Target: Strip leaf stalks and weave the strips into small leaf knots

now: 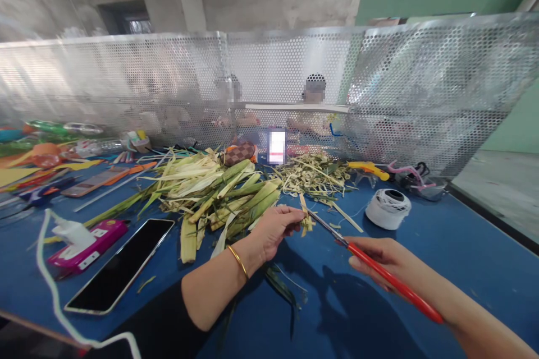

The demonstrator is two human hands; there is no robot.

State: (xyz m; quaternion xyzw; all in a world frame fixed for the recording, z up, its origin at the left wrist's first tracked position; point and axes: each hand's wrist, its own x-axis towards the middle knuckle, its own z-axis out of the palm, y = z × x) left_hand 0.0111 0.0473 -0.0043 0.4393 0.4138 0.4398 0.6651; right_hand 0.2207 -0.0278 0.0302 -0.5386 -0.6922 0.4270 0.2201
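Note:
My left hand (280, 228), with a gold bangle at the wrist, is closed in a pinch on a small folded strip of dry, pale husk (306, 223) above the blue table. My right hand (381, 263) wraps round red-handled long-nose pliers (393, 282). Their thin metal jaws reach left to the strip, right beside my left fingertips. Whether the jaws grip the strip, I cannot tell. Behind my left hand lies a big heap of green and yellow husks (219, 190). A pile of small knotted husk pieces (315, 174) sits farther back.
A white spool of string (388, 208) stands at right. Left are a black-screened phone (122, 266), a magenta power strip (88, 249) and a white cable (50, 286). A perforated metal screen (290, 61) closes the back, with people behind it. A yellow-handled tool (370, 169) lies near it.

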